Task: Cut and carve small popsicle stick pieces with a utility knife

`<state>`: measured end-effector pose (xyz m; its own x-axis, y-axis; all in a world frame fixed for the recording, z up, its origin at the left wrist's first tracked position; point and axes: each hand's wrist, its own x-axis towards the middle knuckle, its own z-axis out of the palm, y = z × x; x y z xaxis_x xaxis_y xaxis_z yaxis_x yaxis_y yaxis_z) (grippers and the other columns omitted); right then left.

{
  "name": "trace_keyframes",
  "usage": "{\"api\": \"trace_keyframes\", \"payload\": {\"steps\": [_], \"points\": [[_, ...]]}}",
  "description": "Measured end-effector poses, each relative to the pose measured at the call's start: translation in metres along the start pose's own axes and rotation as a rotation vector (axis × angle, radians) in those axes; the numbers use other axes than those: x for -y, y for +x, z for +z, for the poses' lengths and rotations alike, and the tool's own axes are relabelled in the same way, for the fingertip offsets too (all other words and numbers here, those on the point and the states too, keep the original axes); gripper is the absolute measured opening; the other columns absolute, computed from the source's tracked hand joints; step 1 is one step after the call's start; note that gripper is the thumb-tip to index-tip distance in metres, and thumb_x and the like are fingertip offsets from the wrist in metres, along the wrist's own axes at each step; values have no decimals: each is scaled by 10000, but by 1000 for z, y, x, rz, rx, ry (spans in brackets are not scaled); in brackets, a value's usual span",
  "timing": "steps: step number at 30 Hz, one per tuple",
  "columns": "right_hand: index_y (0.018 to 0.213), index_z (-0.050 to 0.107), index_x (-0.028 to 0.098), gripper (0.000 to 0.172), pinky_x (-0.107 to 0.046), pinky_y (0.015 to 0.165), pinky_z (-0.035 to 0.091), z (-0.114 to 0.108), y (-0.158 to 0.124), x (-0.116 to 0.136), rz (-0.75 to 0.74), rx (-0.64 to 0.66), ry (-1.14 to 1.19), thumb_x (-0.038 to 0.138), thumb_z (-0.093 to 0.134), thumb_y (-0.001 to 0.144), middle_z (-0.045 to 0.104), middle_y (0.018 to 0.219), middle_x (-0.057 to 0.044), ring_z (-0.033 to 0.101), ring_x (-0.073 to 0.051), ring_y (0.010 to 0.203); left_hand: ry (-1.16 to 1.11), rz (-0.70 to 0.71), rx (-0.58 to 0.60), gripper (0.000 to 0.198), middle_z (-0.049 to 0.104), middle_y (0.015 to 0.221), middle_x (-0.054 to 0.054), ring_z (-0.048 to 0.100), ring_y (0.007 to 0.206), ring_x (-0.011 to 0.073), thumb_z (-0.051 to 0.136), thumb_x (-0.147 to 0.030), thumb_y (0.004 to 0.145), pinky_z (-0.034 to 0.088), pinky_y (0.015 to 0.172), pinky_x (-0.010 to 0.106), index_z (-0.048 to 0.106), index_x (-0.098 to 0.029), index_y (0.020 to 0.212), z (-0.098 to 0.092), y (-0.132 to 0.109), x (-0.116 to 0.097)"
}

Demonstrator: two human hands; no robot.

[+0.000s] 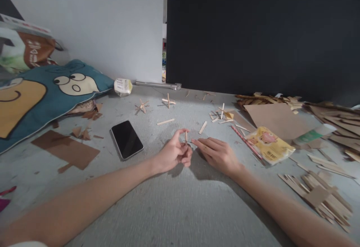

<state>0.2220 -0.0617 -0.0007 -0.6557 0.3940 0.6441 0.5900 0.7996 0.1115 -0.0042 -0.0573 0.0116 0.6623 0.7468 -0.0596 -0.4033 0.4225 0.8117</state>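
My left hand [174,151] pinches a short wooden craft stick [186,136] upright between thumb and fingers, its other fingers curled. Close on its right, my right hand [216,152] rests low over the table with fingers pressed together. The fingertips point at the stick, at a small dark thin piece I cannot make out. Just beyond the hands lie two loose craft sticks, one flat stick [203,127] to the right and another stick [165,121] to the left. Farther back stand star-shaped stick pieces, a left star [142,106] and a middle star [168,101].
A phone [127,139] lies left of my hands, beside brown cardboard [66,149]. On the right are a striped straw [247,144], a yellow packet [268,144], a glue stick [315,134] and piled wooden sticks [323,190]. A blue cushion [56,89] sits far left.
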Motion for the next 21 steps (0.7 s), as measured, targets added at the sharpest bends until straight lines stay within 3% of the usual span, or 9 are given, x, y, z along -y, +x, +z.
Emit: {"api": "trace_keyframes", "payload": {"steps": [2, 4, 7, 10, 12, 16, 21], "points": [[1524, 506, 211, 524, -295, 718, 582, 0, 0, 0, 14, -52, 13, 59, 483, 1023, 789, 1046, -91, 722, -171, 781, -4, 39, 13, 482, 686, 720, -32, 649, 525, 164, 623, -171, 902, 559, 637, 354, 331, -270, 1272, -1, 1, 1], [1519, 510, 215, 517, -285, 718, 583, -2, 2, 3, 72, -113, 20, 72, 479, 1023, 787, 1003, -89, 732, -174, 780, 16, 84, 0, 459, 732, 767, -1, 742, 636, 227, 631, -212, 924, 595, 735, 434, 306, -265, 1245, 0, 1, 2], [1386, 614, 210, 368, -269, 670, 564, -8, 9, 12, 304, -144, 69, 174, 469, 1050, 777, 939, -88, 728, -175, 731, 55, 147, -56, 482, 766, 836, 12, 797, 785, 254, 682, -238, 930, 588, 831, 428, 285, -272, 1202, 0, 1, 5], [1099, 682, 202, 223, -246, 554, 497, -15, 20, 22, 609, -52, 245, 367, 547, 1033, 736, 782, -43, 645, -152, 577, 58, 164, -113, 515, 775, 893, 14, 803, 865, 234, 756, -282, 917, 576, 906, 413, 278, -274, 1108, -2, 2, 9], [959, 663, 210, 251, -238, 497, 430, -17, 25, 26, 721, 51, 352, 459, 638, 967, 663, 648, 5, 568, -141, 513, 62, 165, -141, 543, 773, 915, 14, 802, 882, 222, 790, -325, 908, 573, 941, 423, 272, -273, 1064, -3, 2, 11], [816, 629, 215, 219, -237, 505, 352, -17, 28, 25, 775, 180, 428, 408, 653, 916, 565, 589, 44, 459, -124, 516, 115, 156, -167, 564, 774, 952, 33, 796, 899, 214, 793, -464, 905, 566, 967, 439, 282, -269, 1040, -5, 2, 13], [716, 614, 196, 326, -238, 528, 313, -18, 31, 20, 788, 199, 536, 443, 616, 930, 448, 573, 54, 398, -116, 552, 263, 134, -179, 479, 757, 895, 42, 777, 859, 203, 674, -613, 943, 573, 888, 391, 365, -251, 996, -1, 1, 11]]}}
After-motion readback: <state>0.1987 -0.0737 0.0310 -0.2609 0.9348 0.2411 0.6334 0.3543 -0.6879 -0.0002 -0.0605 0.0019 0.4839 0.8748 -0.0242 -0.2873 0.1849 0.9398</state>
